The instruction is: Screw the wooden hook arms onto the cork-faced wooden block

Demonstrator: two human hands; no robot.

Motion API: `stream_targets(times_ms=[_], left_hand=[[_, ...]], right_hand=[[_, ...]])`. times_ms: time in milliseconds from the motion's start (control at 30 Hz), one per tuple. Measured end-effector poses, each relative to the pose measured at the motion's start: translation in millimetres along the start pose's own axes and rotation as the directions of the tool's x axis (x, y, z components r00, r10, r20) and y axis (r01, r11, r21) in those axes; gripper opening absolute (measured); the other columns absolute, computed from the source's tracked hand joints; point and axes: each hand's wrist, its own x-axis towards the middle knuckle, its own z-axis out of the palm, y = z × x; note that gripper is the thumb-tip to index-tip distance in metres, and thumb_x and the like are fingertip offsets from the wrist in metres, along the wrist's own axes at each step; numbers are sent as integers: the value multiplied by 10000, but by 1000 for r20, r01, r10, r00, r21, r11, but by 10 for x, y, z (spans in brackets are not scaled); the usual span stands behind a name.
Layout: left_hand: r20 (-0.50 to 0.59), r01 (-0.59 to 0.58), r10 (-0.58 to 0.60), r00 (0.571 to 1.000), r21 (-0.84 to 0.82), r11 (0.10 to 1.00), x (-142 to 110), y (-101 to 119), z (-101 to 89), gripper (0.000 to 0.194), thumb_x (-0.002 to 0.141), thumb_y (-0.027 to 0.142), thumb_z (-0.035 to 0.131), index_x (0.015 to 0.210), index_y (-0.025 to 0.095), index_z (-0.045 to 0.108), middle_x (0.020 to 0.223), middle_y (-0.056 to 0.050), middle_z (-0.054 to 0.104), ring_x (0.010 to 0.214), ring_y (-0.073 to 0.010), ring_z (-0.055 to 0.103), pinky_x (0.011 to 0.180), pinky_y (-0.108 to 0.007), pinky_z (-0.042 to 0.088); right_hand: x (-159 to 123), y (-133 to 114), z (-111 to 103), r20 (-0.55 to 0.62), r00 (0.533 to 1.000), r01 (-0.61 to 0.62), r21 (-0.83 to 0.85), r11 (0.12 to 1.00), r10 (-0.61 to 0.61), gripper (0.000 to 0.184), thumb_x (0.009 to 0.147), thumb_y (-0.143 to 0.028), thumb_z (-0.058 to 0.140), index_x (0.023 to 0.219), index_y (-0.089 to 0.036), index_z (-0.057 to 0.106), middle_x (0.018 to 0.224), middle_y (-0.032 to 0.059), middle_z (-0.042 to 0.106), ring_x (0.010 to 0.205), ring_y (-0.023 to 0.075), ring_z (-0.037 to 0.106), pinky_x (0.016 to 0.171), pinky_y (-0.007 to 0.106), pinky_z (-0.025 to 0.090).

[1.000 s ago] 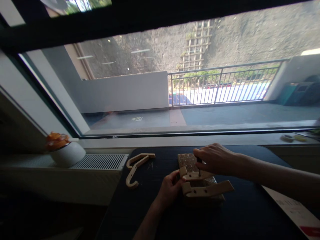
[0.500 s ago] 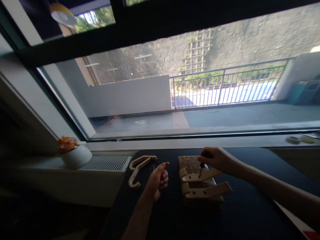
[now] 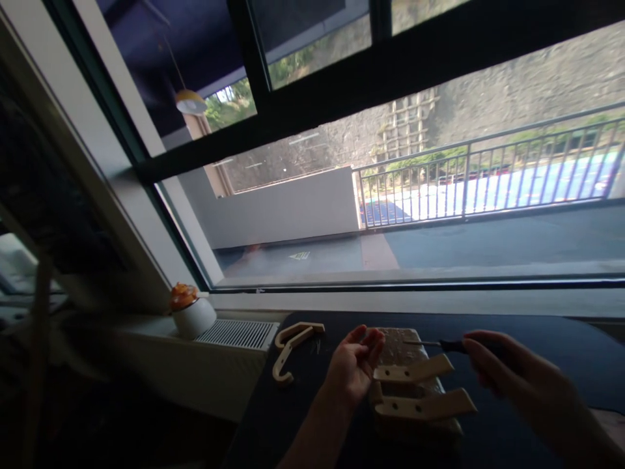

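My right hand [image 3: 512,368] is closed around the dark handle of a screwdriver [image 3: 450,346], whose thin shaft lies nearly level and points left above a brown wrapped block [image 3: 398,345]. My left hand [image 3: 352,368] is turned palm up at the block's left edge, its fingers curled; whatever is in them is too small to make out. Across the block lie two pale wooden hooks, a rear one [image 3: 413,372] and a front one [image 3: 424,406], each with dark holes and an end jutting out to the right.
Two more wooden hooks [image 3: 291,352] lie on the dark table [image 3: 263,426] at left, beside several thin screws or nails [image 3: 316,346]. A white pot with an orange top [image 3: 194,316] stands near a vent grille [image 3: 239,333]. Behind the table runs a window sill [image 3: 390,301].
My right hand has lifted the screwdriver off the rear hook and swung it level, moving right. My left hand has come right to the block and turned palm up. The view has shifted.
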Motion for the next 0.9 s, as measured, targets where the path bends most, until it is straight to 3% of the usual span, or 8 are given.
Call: stream_targets(times_ms=[100, 267, 400, 567, 733, 900], left_hand=[[-2, 8, -8, 1000, 22, 1000, 21, -85, 101, 298, 740, -101, 409, 929, 104, 516, 870, -132, 671, 834, -197, 704, 714, -255, 575], [21, -56, 53, 998, 167, 984, 23, -184, 152, 147, 820, 51, 541, 959, 97, 549, 864, -127, 700, 770, -191, 705, 654, -249, 558], [145, -214, 174, 974, 342, 915, 7, -240, 124, 155, 795, 181, 629, 918, 89, 609, 850, -129, 719, 719, -180, 686, 594, -244, 517], [229, -363, 285, 931, 484, 796, -16, -267, 117, 316, 732, 352, 696, 884, 76, 670, 859, -150, 727, 755, -192, 675, 634, -246, 485], [252, -388, 300, 920, 485, 784, -30, -274, 118, 372, 716, 399, 707, 903, 79, 684, 903, -164, 724, 837, -225, 676, 760, -306, 497], [240, -353, 270, 932, 441, 825, -85, -281, 145, 389, 696, 390, 727, 928, 80, 684, 919, -160, 724, 850, -231, 679, 780, -318, 502]], right_hand=[[-146, -27, 11, 2, 988, -151, 172, 973, 153, 464, 725, -624, 556, 918, -207, 620, 554, 26, 641, 493, 203, 593, 439, 295, 500], [-306, -175, 20, -39, 978, -188, 264, 946, 205, 431, 683, -614, 582, 849, -219, 636, 555, 38, 657, 494, 211, 608, 453, 292, 518], [-384, -240, 41, -115, 985, -106, 174, 979, 127, 312, 671, -527, 614, 799, -243, 642, 635, 41, 697, 531, 220, 646, 468, 281, 538], [-417, -257, 118, -157, 986, 65, 83, 994, -52, 239, 709, -451, 612, 827, -248, 657, 740, 29, 732, 605, 212, 681, 519, 257, 560], [-421, -259, 173, -151, 966, 206, -25, 978, -208, 215, 755, -426, 606, 861, -248, 665, 743, 6, 725, 598, 177, 670, 502, 220, 540], [-428, -238, 196, -98, 970, 216, -88, 972, -224, 212, 779, -427, 593, 885, -255, 659, 736, -4, 716, 613, 168, 666, 516, 217, 533]])
